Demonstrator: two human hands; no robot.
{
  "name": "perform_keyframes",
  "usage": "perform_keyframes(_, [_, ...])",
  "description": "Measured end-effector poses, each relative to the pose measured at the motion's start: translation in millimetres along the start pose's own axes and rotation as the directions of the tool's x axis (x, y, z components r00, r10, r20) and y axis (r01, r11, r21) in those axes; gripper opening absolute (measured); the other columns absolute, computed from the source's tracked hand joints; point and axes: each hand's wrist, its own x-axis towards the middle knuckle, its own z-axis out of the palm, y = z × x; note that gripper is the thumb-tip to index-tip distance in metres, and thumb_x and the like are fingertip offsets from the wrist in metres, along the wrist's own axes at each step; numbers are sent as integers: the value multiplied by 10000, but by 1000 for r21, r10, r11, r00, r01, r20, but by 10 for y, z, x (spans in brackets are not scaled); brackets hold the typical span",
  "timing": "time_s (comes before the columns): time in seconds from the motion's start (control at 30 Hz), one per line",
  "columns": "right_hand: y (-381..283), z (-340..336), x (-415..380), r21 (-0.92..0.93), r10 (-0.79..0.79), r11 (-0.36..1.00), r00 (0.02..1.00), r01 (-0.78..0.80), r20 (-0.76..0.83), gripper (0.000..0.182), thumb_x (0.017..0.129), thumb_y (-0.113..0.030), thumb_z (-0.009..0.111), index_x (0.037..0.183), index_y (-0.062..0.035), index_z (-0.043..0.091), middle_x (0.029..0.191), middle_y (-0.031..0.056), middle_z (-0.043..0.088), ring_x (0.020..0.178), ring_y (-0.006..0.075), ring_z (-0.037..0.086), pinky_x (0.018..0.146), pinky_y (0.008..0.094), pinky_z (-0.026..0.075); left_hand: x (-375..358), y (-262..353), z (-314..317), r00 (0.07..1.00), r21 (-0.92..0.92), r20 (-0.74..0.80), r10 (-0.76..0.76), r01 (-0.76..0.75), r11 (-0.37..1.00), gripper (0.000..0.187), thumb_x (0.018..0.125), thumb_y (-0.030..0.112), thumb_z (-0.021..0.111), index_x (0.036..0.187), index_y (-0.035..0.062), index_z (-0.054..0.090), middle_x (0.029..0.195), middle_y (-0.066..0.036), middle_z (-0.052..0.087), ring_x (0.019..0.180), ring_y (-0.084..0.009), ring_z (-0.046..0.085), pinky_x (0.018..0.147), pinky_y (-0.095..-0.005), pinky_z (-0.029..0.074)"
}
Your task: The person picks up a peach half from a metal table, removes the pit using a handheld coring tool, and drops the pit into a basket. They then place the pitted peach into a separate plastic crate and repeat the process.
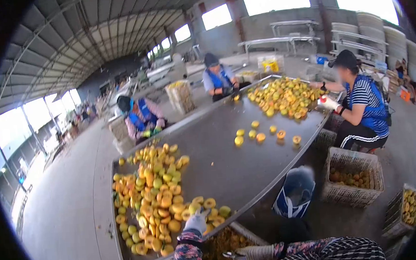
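My left hand, in a white glove, reaches over the near edge of the metal table. Its fingers are apart and touch the pile of halved yellow-orange fruit. Lower down, my right hand, also gloved, is closed around a small thing with a pale tip, too small to name. That hand is above a crate of brownish pieces under the table's edge. Several fruit halves lie loose mid-table, and a second heap covers the far end.
Two people work along the far left side; another person crouches at the right. A blue-and-white bucket and crates of fruit stand on the floor at right. More crates stand behind.
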Motion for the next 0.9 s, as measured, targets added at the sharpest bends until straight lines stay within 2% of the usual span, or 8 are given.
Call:
perform_keyframes(0.27, [-326, -30, -78, -389, -54, 919, 998, 65, 39, 305, 1016, -88, 437, 1303, -6, 500, 1105, 135, 560, 928, 194, 575, 830, 299, 502, 10, -229, 66, 980, 88, -96, -176, 184, 979, 482, 795, 276, 641, 1264, 174, 602, 1258, -177, 566, 1093, -340, 617, 892, -451, 521])
perform_keyframes(0.4, [242, 62, 60, 223, 20, 975, 1000, -15, -17, 331, 1045, -201, 406, 1307, -29, 511, 1184, 144, 612, 1058, 212, 605, 840, 307, 519, -225, -342, 65, 922, -148, -119, -368, 350, 925, 543, 792, 468, 650, 1176, 83, 630, 1091, -190, 680, 1061, -360, 633, 915, -443, 506])
perform_keyframes(0.47, [-105, 206, -13, 852, 277, 487, 959, -190, 55, 382, 1044, -291, 414, 1298, -24, 517, 1158, 156, 639, 1081, 238, 614, 870, 329, 513, -380, -431, 200, 891, -410, -102, -442, 368, 835, 568, 785, 495, 700, 1146, 61, 636, 1119, -196, 677, 1086, -352, 625, 919, -434, 496])
perform_keyframes(0.5, [-392, 158, -43, 411, 238, 890, 970, -198, -48, 412, 1030, -326, 436, 1295, -20, 515, 1136, 174, 641, 1065, 257, 619, 863, 341, 512, -450, -452, 245, 876, -476, -66, -478, 393, 787, 537, 775, 431, 739, 1142, 51, 641, 1126, -189, 678, 1102, -340, 621, 927, -418, 494])
perform_keyframes(0.53, [-625, 138, -97, -182, 128, 973, 987, -145, -101, 444, 1017, -360, 459, 1292, -16, 514, 1115, 191, 643, 1050, 277, 625, 855, 353, 510, -536, -452, 281, 877, -569, -125, -465, 321, 758, 501, 782, 378, 747, 1140, 43, 645, 1121, -184, 682, 1099, -329, 628, 927, -400, 496])
perform_keyframes(0.6, [-817, 135, -138, -413, 138, 890, 978, -192, -159, 500, 990, -418, 490, 1278, -10, 527, 1120, 222, 633, 1038, 322, 624, 876, 390, 494, -566, -544, 432, 796, -731, -177, -579, 287, 619, 414, 818, 290, 734, 1147, 55, 643, 1089, -134, 703, 1034, -278, 660, 887, -380, 521])
perform_keyframes(0.7, [-965, 132, -160, -343, 58, 931, 977, -127, -205, 464, 984, -372, 520, 1275, -11, 530, 1143, 256, 622, 1063, 364, 607, 910, 404, 478, -793, -390, 251, 872, -843, 104, -478, -178, -508, 350, 884, 152, 661, 1215, 79, 576, 1082, -90, 666, 1001, -252, 646, 857, -444, 554])
perform_keyframes(0.9, [-1694, 137, -96, -472, -111, 881, 956, -32, -271, 378, 982, -327, 546, 1201, -19, 540, 840, 217, 648, 782, 368, 648, 710, 429, 493, -1281, 642, -153, 810, -468, -124, -573, -557, -686, 299, 911, 275, 619, 1149, 95, 604, 1087, -113, 631, 1038, -311, 611, 939, -475, 523])
